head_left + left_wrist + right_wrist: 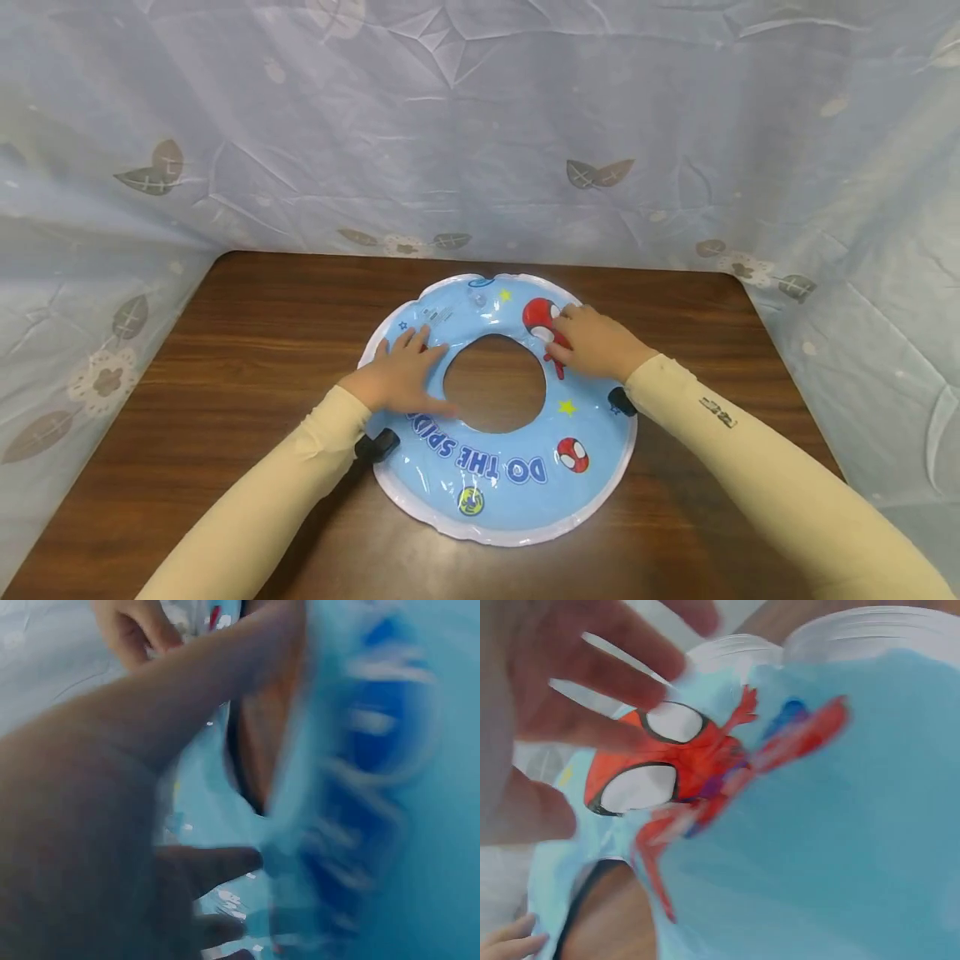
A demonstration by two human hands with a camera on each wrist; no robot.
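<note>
A light blue inflatable swim ring [517, 504] with a white rim lies flat on the brown table, printed with red masked figures, stars and lettering. My left hand [405, 373] rests on its left side, fingers spread, thumb toward the centre hole. On the upper right side, my right hand [597, 342] lies over a printed red figure [667, 769], its fingers extended and apart. Neither hand curls round the ring. In the left wrist view the thumb [202, 675] looms close and the ring's lettering is blurred. A small clear valve [480, 298] shows near the ring's far edge.
The wood-grain table [247, 333] ends at a far edge with rounded corners. A pale grey-blue curtain [480, 142] with leaf and flower prints hangs behind it and along both sides. Dark wrist cameras sit under both wrists, close to the ring.
</note>
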